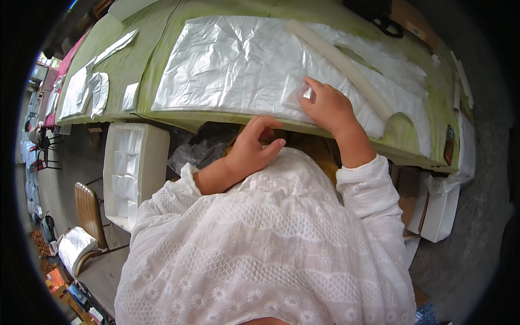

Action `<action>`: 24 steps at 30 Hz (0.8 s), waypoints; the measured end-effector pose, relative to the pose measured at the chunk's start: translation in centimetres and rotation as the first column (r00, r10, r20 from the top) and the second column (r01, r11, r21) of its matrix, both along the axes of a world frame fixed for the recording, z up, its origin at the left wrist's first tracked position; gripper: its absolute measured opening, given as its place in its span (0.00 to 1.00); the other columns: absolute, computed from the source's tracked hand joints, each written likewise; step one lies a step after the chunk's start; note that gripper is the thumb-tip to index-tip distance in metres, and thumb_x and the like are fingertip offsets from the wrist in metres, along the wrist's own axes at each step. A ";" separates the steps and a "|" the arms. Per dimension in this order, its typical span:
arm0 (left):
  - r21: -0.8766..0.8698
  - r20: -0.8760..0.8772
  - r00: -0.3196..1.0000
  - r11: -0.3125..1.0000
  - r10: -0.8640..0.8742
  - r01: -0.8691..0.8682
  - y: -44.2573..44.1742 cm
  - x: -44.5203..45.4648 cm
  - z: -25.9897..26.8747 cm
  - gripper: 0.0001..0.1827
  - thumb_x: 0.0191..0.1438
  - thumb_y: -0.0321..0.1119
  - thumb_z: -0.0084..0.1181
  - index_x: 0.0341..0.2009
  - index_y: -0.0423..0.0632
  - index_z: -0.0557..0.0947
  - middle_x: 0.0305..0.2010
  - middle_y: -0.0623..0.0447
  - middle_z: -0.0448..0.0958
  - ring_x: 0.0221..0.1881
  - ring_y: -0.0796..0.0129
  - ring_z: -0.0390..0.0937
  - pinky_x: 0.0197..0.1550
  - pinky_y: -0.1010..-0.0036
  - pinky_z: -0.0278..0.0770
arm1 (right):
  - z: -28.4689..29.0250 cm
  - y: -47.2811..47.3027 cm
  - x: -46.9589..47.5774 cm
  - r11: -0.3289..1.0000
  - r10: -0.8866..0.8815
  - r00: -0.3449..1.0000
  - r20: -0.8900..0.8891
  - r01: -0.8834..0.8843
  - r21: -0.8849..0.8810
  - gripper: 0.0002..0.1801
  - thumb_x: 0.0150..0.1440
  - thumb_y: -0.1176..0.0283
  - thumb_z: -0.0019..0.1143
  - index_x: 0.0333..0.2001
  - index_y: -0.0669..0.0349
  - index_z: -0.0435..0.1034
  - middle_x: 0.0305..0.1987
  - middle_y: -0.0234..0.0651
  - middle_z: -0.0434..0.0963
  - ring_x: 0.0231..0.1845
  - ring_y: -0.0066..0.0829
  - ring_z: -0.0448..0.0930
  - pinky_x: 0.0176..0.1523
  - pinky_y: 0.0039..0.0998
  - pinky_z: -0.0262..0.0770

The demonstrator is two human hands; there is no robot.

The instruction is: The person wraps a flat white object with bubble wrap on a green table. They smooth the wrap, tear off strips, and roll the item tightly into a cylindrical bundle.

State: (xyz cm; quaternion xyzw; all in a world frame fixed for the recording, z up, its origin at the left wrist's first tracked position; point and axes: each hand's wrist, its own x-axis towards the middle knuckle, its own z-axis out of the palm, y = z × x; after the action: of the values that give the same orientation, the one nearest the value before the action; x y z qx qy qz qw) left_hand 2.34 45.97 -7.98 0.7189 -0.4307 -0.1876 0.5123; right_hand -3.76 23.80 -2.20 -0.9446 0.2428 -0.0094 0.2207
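My right hand [328, 103] reaches over the table edge and holds a small clear plastic bag [291, 91] at its right side, with index finger and thumb against it. Part of the bag is hidden by the fingers. Under it lies a large stack of thin, creased, translucent plastic sheets [219, 65]. A long off-white strip or tube [341, 65] lies slantwise across these sheets, its near end to the right of my right wrist. My left hand [256, 142] is empty, fingers bent and apart, just in front of the table edge above my lap.
The green cloth-covered table [154, 20] carries more plastic pieces [77, 91] at the left and a phone [449, 144] near the right edge. A white foam box [156, 162] with several small packets stands at my left, beside a brown-backed chair [87, 207]. Another white box [440, 217] stands at right.
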 end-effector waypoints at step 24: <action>-0.254 -0.675 0.719 0.863 0.164 -0.436 4.8 4.6 2.2 0.09 0.59 0.19 0.52 0.41 0.43 0.81 0.40 0.57 0.79 0.41 0.76 0.75 0.47 0.79 0.73 | -2.8 8.0 -1.9 0.743 -0.212 0.794 0.570 -0.247 0.621 0.08 0.60 0.78 0.58 0.43 0.62 0.71 0.35 0.25 0.74 0.33 0.14 0.72 0.41 0.18 0.71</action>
State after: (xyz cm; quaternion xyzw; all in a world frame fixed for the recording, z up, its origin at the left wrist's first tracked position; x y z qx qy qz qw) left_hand 6.97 50.74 -5.77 0.5554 -0.1362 -0.2394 0.7846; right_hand -5.70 31.80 -5.01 -0.7487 0.1360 -0.2221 0.6097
